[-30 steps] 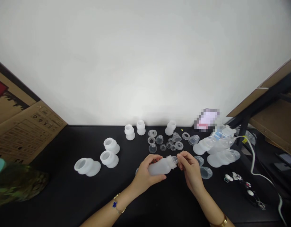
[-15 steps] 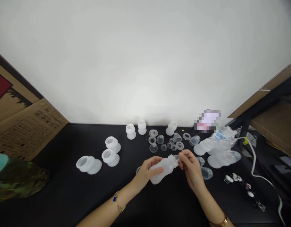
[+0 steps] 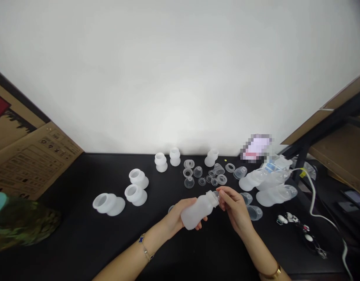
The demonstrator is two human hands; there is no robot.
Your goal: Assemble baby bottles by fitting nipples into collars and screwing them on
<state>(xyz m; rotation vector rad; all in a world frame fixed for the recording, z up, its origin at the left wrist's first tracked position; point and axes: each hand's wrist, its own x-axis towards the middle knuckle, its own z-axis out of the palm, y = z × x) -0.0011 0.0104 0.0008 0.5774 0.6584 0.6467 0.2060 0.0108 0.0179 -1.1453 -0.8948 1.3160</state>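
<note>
A frosted white baby bottle [image 3: 196, 212] lies tilted in my left hand [image 3: 179, 216], its neck pointing up and to the right. The fingers are closed around the body from beneath. At the mouth of the bottle, my right hand [image 3: 233, 205] pinches a clear nipple [image 3: 216, 194], partly hidden by the fingertips. Just beyond the hands lie loose clear collars, nipples and caps, among them a ring [image 3: 221, 179] and a domed cap [image 3: 189, 182]. Two more clear caps, one of them the cap [image 3: 254, 212], rest right of my right hand.
Several open bottle bodies [image 3: 109, 204] are spread over the left and back of the black table [image 3: 80, 242]. Capped bottles [image 3: 276, 195] lie at right, near a white cable [image 3: 313, 195] and a beaded strap [image 3: 307, 234]. A cardboard box [image 3: 36, 164] stands at left.
My left hand has turned the bottle slightly and shifted its grip, with fingers now showing under it. The bottle and both hands have moved a little left.
</note>
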